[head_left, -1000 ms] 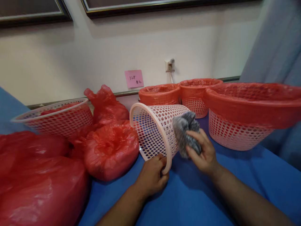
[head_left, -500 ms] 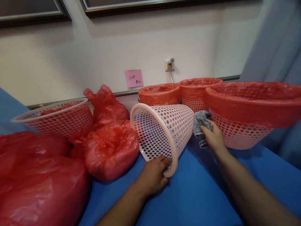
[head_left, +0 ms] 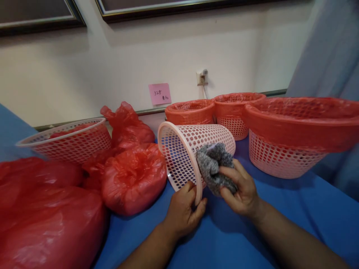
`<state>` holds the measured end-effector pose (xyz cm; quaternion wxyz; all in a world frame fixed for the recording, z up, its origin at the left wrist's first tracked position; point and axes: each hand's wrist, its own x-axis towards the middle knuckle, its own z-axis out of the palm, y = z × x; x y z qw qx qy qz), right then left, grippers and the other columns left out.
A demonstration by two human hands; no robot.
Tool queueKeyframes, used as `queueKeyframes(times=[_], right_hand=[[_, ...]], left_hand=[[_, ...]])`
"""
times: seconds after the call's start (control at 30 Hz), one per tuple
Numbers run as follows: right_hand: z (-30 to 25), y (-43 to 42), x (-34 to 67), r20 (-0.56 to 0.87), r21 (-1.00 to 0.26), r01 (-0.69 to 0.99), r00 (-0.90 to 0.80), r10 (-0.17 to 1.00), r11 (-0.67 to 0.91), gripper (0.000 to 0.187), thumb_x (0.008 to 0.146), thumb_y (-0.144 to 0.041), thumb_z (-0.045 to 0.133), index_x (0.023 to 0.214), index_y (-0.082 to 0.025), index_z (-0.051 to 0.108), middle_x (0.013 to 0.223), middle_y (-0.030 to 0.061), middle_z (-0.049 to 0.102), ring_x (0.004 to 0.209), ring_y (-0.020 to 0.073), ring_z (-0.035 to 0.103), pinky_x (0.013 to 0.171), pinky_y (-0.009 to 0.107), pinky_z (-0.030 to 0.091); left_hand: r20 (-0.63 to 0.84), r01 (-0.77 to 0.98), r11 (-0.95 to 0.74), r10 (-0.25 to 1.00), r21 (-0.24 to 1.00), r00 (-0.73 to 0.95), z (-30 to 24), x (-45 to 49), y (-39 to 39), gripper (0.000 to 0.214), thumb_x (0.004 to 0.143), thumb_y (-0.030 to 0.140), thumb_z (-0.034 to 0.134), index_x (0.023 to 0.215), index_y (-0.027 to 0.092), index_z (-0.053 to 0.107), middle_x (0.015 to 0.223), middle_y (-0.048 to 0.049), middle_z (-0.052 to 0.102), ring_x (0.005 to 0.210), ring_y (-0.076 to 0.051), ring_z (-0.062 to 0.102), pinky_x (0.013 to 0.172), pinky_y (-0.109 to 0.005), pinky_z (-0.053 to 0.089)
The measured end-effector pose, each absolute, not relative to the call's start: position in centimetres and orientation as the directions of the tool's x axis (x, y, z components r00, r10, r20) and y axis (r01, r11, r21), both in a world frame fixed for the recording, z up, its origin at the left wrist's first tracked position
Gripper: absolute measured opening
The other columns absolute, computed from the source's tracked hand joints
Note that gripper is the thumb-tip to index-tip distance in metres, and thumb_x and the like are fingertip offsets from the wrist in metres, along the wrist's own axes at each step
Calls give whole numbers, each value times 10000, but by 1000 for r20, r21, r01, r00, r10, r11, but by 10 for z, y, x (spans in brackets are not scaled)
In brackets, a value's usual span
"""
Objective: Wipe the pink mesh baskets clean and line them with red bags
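A pale pink perforated plastic wastebasket (head_left: 193, 134) lies on its side on the blue tabletop (head_left: 224, 246), its mouth facing left. My left hand (head_left: 183, 209) grips the near part of its rim, fingers inside the mouth and thumb outside. Bunched in my right hand (head_left: 242, 188) is a speckled grey cloth (head_left: 214, 168), held against or just in front of the basket's outer side near the rim. Part of the basket wall is hidden behind the cloth.
To the right stand three baskets lined with red bags: a large one (head_left: 288, 158), a middle one (head_left: 235, 125) and a left one (head_left: 189, 117). Leftward are tied red bags (head_left: 133, 179), a large red bag (head_left: 50, 228) and a white basket (head_left: 95, 138). A pink note (head_left: 159, 93) is on the wall.
My right hand has brought the grey cloth left and nearer, from the basket's base to its side by the rim. The basket has turned slightly, and my left thumb now shows outside the rim.
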<state>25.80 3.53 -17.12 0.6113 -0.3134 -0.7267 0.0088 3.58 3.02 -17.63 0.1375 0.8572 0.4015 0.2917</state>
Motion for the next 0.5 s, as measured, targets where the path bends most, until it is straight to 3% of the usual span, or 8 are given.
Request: queueKeyframes(times=[0.13, 0.2, 0.27, 0.3, 0.37, 0.43, 0.5], right_hand=[[-186, 82, 285, 687, -709, 497, 324, 650, 500, 390, 836, -286, 613, 1220, -230, 657, 1088, 83, 647, 999, 262, 653, 939, 471, 549], [-194, 106, 301, 481, -867, 387, 495, 723, 313, 454, 809, -370, 623, 1230, -204, 654, 1056, 90, 682, 974, 282, 664, 947, 517, 544], [-199, 118, 310, 345, -933, 293, 561, 753, 210, 511, 787, -411, 627, 1247, -187, 649, 1019, 88, 703, 939, 285, 671, 940, 538, 546], [-198, 119, 311, 349, -931, 297, 565, 748, 210, 515, 788, -414, 627, 1249, -185, 651, 1021, 87, 705, 945, 286, 671, 948, 541, 544], [-193, 106, 303, 504, -855, 411, 507, 699, 317, 477, 812, -379, 624, 1253, -201, 660, 1071, 89, 691, 995, 282, 667, 973, 523, 539], [-182, 79, 287, 733, -662, 544, 325, 598, 516, 450, 840, -286, 618, 1286, -240, 652, 1126, 82, 668, 1028, 266, 666, 961, 475, 556], [-171, 47, 270, 892, -407, 558, 74, 445, 723, 530, 829, -181, 615, 1348, -290, 616, 1170, 68, 654, 1014, 247, 674, 895, 417, 590]], left_hand=[[420, 582, -666, 746, 467, 517, -176, 34, 30, 225, 961, 276, 487, 798, 187, 614, 876, -75, 586, 844, -211, 616, 813, -358, 557], [397, 587, -666, 746, 460, 535, -178, 34, 31, 149, 897, 212, 520, 762, 191, 579, 887, -70, 585, 827, -201, 606, 776, -341, 541], [343, 604, -656, 753, 453, 561, -182, 35, 31, 72, 804, 151, 543, 748, 196, 545, 897, -64, 586, 809, -195, 594, 736, -328, 521], [306, 619, -644, 762, 449, 571, -183, 36, 31, 69, 763, 131, 548, 748, 198, 534, 900, -61, 585, 805, -195, 589, 727, -326, 513], [229, 664, -609, 788, 434, 572, -184, 37, 31, 107, 707, 113, 554, 769, 199, 537, 908, -58, 587, 811, -199, 585, 733, -333, 509], [168, 700, -576, 809, 423, 564, -184, 38, 31, 143, 685, 111, 561, 800, 197, 557, 928, -59, 595, 832, -207, 591, 753, -342, 512], [134, 713, -558, 818, 424, 560, -181, 39, 32, 170, 690, 116, 567, 840, 196, 581, 947, -60, 610, 848, -214, 602, 761, -344, 514]])
